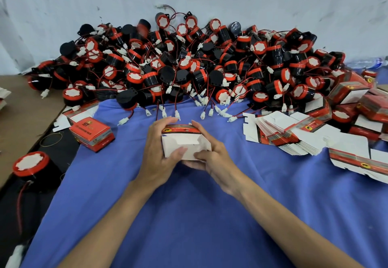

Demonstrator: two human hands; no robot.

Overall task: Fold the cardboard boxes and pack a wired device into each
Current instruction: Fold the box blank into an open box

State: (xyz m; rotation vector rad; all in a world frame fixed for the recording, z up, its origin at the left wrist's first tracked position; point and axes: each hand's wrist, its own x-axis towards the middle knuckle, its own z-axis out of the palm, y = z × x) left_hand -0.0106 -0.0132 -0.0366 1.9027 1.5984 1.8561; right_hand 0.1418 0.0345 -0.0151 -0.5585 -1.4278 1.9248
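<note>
A blue-clothed surface [189, 215] carries a big pile of red-and-black wired devices [189, 63] along its far side, with a fanned stack of flat boxes [289, 135] on the right. At the middle, the left hand [161, 152] and right hand [212, 154] both grip a half-folded box [184, 141], thumbs on its white flaps.

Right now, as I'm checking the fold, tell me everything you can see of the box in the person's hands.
The box is a small carton of thin card, white inside, with a red and black printed band and a yellow emblem along its far side. It is partly folded, its white flaps turned in toward the camera. The left hand and right hand grip it over the blue cloth, fingers over the far edge, thumbs on the flaps. Its contents cannot be seen.
</note>
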